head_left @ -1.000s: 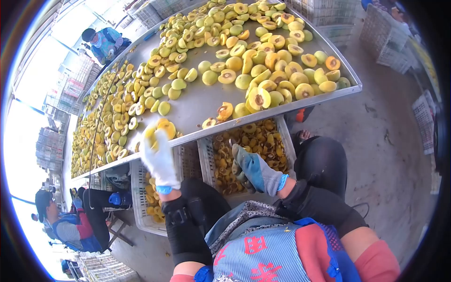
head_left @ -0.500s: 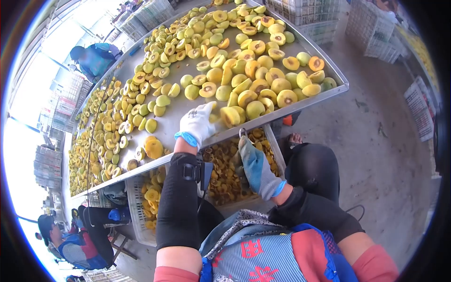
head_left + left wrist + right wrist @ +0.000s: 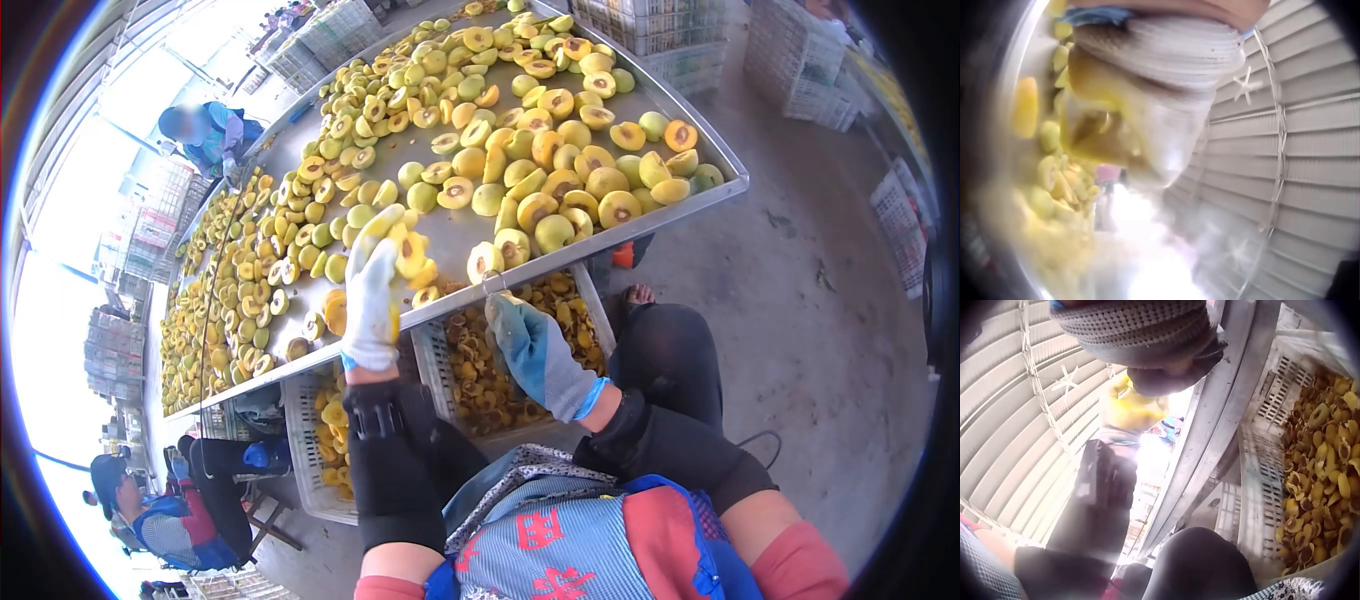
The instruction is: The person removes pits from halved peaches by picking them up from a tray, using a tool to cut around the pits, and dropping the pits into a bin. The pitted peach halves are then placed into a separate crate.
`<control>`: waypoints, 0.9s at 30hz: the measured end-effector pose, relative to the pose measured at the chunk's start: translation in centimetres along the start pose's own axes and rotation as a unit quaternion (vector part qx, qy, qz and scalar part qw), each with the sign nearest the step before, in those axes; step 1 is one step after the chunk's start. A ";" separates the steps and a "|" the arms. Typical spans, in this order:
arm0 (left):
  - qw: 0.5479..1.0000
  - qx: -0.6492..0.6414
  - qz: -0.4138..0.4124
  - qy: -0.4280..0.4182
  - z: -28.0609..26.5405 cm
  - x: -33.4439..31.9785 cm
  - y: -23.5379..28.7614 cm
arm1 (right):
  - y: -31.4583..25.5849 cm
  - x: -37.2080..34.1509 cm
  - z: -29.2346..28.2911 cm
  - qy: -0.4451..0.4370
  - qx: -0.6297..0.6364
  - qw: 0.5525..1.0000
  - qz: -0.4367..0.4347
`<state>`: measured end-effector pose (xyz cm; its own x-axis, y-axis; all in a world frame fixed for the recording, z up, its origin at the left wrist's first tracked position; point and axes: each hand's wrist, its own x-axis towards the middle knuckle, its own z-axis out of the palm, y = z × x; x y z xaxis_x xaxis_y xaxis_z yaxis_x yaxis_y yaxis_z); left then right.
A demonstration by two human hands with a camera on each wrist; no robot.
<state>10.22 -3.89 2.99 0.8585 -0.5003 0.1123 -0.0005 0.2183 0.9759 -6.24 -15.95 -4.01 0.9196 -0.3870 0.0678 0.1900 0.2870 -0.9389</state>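
White glove: left hand (image 3: 370, 300) above the near side of the metal table (image 3: 650, 222), fingers bent round a few fruit halves (image 3: 410, 252); blur hides the count.
Blue-and-grey glove: right hand (image 3: 542, 350) just outside the near rim, fingertips pinching what looks like a small metal loop (image 3: 493, 275).
Stone fruit: yellow-green, mostly halved, spread across the tabletop; one cut half (image 3: 485, 262) lies just past the loop, brown centre showing.
Crates: both below the rim; right-hand crate (image 3: 435, 375) heaped with brownish scraps (image 3: 480, 360), left-hand crate (image 3: 300, 440) holding yellow pieces.
Soft flesh: probably bruises under a hard squeeze; better carried in a loose cup of the fingers and laid down, not flung.
Loop edge: likely sharp; best angled away from the left fingers, with short, shallow strokes to spare good flesh.
Right wrist: would do well to stay steady over the scrap crate, so bits fall inside.
Head view: the only one where I can make out the loop; also gives the whole fruit spread.
Left wrist view: yellow-stained glove close up, badly blurred, plus a ceiling fan (image 3: 1247, 85) missing from the head view.
Right wrist view: scraps and slotted crate wall much clearer; loop not made out.
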 end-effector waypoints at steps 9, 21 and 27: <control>0.995 -0.071 -0.021 0.067 5.3 -7.4 -1.5 | -0.3 -0.2 1.6 -0.076 -0.105 0.992 -0.010; 0.983 -0.028 -0.028 0.177 6.5 -8.8 -3.7 | 1.1 -1.1 1.6 -0.143 -0.070 0.982 0.102; 0.990 -0.015 -0.013 0.138 5.7 -8.9 -4.6 | 1.0 -1.4 1.5 -0.178 -0.048 0.969 0.165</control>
<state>-0.35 -5.22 -1.43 0.9654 -0.2592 0.0270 0.0361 0.2356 0.9712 -6.79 -13.82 -4.49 0.9884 0.0428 -0.1457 -0.1518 0.2538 -0.9553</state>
